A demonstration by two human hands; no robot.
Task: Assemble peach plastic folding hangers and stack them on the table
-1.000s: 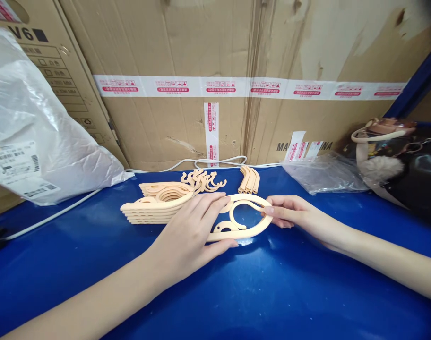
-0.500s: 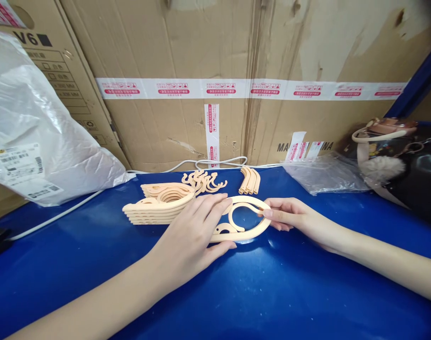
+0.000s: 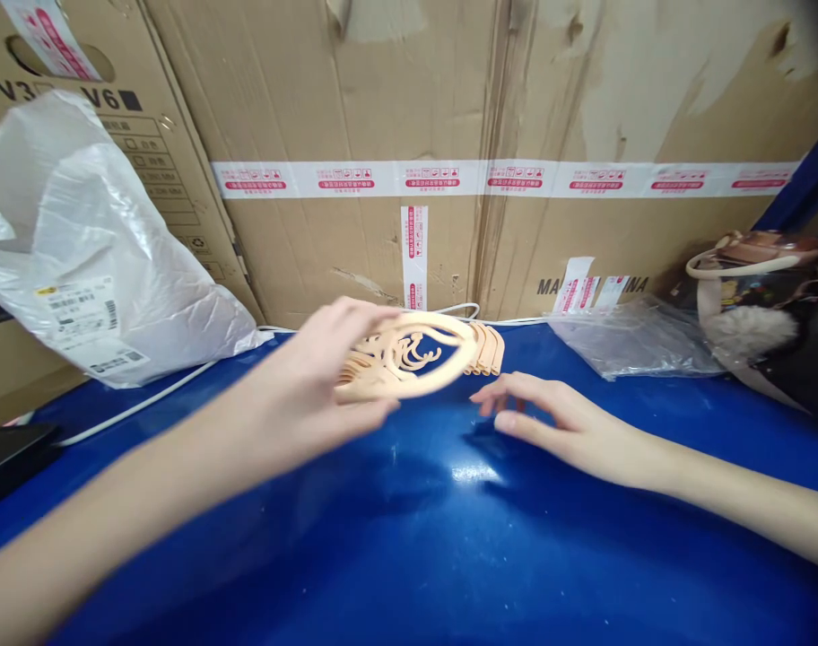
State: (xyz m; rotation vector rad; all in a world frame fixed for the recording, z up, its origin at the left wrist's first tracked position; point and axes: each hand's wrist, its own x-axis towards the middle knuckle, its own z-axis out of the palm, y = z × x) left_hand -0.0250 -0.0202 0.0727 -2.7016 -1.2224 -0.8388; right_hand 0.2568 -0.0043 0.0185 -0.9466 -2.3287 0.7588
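Note:
My left hand [image 3: 318,372], blurred by motion, grips a beige plastic folding hanger [image 3: 441,380] by its left end, lifted off the blue table. Behind that hand lies a stack of similar hangers [image 3: 355,370], mostly hidden. Through the opening of the held hanger a pile of small beige hooks [image 3: 415,353] shows. Just beyond its right end rests a row of curved beige pieces [image 3: 493,350]. My right hand [image 3: 553,417] hovers over the table with fingers loosely bent and apart, holding nothing and not touching the hanger.
A white plastic mailing bag [image 3: 113,260] leans at the left, by a white cable [image 3: 140,404] and a dark flat object [image 3: 12,458]. Large cardboard boxes [image 3: 355,242] wall off the back of the blue table [image 3: 409,556]. Clear plastic bag [image 3: 624,345] and black bag [image 3: 809,359] lie right.
My left hand has lifted the hanger up and leftward, toward the stack. My right hand has let go of its right end. The view has shifted slightly.

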